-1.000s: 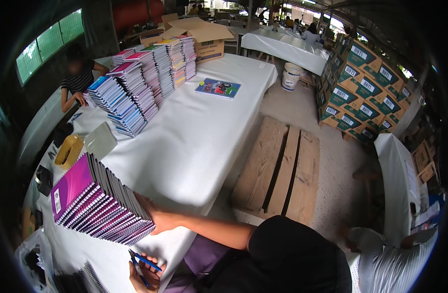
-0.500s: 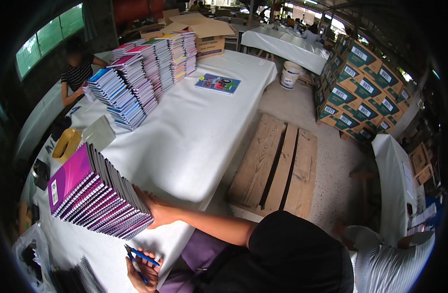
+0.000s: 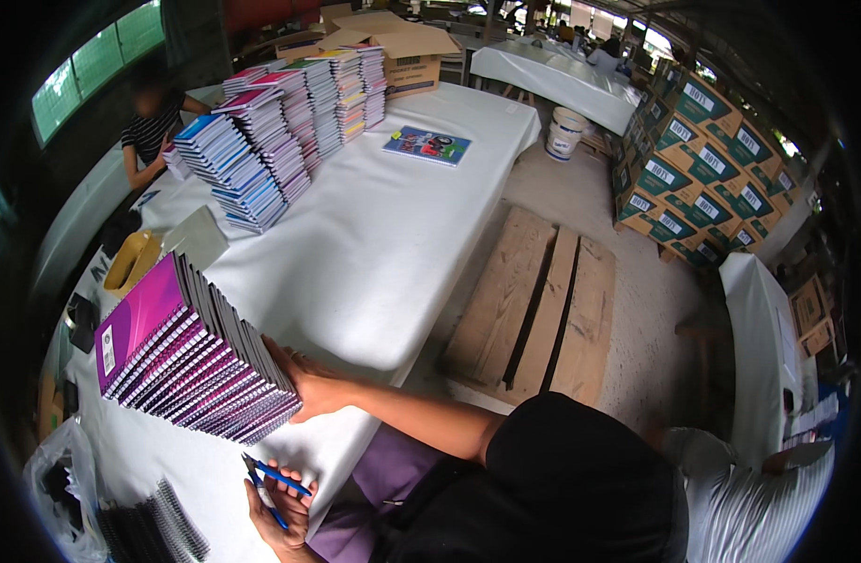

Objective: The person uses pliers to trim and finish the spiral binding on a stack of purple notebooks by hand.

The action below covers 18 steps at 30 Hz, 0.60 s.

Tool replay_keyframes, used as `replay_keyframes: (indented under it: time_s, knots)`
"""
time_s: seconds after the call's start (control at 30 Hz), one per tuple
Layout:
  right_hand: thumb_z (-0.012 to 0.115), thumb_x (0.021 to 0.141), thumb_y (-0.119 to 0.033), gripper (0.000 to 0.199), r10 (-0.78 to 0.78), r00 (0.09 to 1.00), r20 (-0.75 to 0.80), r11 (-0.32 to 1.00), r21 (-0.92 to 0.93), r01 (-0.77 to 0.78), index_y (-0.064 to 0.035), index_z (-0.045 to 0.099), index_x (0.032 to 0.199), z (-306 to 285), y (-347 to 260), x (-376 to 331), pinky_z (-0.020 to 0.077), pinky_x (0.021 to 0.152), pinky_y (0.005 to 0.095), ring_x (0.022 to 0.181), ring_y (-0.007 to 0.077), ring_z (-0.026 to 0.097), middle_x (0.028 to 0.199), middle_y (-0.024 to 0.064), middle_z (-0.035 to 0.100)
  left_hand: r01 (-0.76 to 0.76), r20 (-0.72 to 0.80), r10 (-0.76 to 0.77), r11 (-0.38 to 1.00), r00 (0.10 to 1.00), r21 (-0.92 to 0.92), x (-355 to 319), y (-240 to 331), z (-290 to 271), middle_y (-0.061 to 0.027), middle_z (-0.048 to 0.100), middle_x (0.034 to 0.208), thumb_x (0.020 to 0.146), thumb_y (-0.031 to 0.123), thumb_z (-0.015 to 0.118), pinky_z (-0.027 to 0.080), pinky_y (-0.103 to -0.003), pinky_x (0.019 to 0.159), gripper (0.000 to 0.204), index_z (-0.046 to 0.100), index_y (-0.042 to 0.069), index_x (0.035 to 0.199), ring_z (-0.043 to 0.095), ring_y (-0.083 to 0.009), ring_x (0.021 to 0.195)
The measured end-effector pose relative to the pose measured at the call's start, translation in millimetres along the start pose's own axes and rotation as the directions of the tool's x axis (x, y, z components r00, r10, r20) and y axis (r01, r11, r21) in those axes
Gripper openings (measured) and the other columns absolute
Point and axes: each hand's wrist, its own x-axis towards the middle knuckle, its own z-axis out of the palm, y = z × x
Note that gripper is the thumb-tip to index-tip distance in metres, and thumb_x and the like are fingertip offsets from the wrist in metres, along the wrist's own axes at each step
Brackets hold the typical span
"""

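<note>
A slanted stack of purple spiral notebooks rests on the white-covered table at its near left end. My right hand presses flat against the stack's right side and props it up. My left hand is lower, by the table's near edge, closed around two blue pens. My dark head covering fills the lower middle of the view.
Tall piles of notebooks line the far left of the table, with a single blue book lying flat beyond. Another person sits at far left. A wooden pallet, stacked green cartons, a white bucket and black spiral bindings surround me.
The purple stack and my right hand have shifted slightly up and away along the table. My left hand still holds the pens in about the same place.
</note>
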Motion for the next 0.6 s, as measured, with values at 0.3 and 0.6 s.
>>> replay_keyframes:
  time_s: [0.3, 0.6]
  knots:
    - [0.08, 0.057, -0.026, 0.129, -0.049, 0.999, -0.02, 0.995, -0.091, 0.047, -0.0024, -0.014, 0.142, 7.4, 10.9, 3.9, 0.0196, 0.109, 0.0495, 0.133, 0.0455, 0.02, 0.147, 0.0275, 0.009, 0.001, 0.061, -0.003, 1.0, 0.998, 0.024, 6.2, 2.0, -17.6, -0.0063, 0.06, 0.098, 0.091, 0.054, 0.038, 0.047, -0.055, 0.083, 0.052, 0.053, 0.009, 0.114, 0.059, -0.0216, 0.092]
    - [0.083, 0.054, -0.025, 0.12, 0.053, 0.992, 0.115, 0.997, -0.068, -0.045, 0.0019, 0.007, 0.143, -0.7, 51.6, -1.9, 0.0206, 0.111, 0.0397, 0.135, 0.0411, 0.017, 0.146, 0.0296, 0.01, 0.123, 0.073, -0.109, 0.96, 0.991, -0.25, 15.5, -4.3, -2.5, -0.0144, 0.058, 0.11, 0.094, 0.048, 0.035, 0.041, -0.055, 0.095, 0.057, 0.043, 0.002, 0.128, 0.056, -0.0287, 0.106]
